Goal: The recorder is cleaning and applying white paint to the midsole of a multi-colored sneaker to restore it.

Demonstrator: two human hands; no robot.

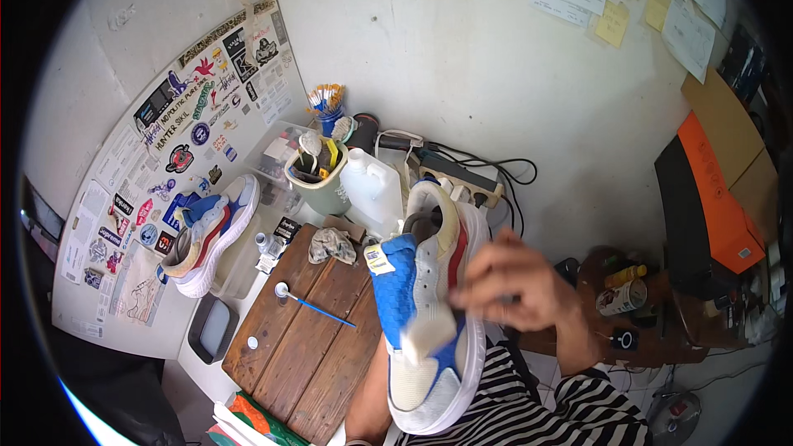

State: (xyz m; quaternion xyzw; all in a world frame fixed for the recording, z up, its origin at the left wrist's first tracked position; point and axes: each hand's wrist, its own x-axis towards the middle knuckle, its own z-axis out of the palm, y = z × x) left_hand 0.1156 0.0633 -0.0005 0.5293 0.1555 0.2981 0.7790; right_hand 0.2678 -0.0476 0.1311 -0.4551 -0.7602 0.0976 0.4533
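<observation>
A blue, white and cream sneaker with a red stripe is held up above the table, toe towards me. My left forearm runs behind it, and the shoe hides the hand that supports it. Beside the shoe's right side is my right hand, blurred, its fingers bent. A pale block, also blurred, lies against the tongue and toe area; whether my fingers touch it is unclear. The matching sneaker rests at the left by a sticker-covered board.
The wooden board carries a small brush, a small white cap and a crumpled rag. Behind stand a white jug, a green bin of tools and a power strip with cables.
</observation>
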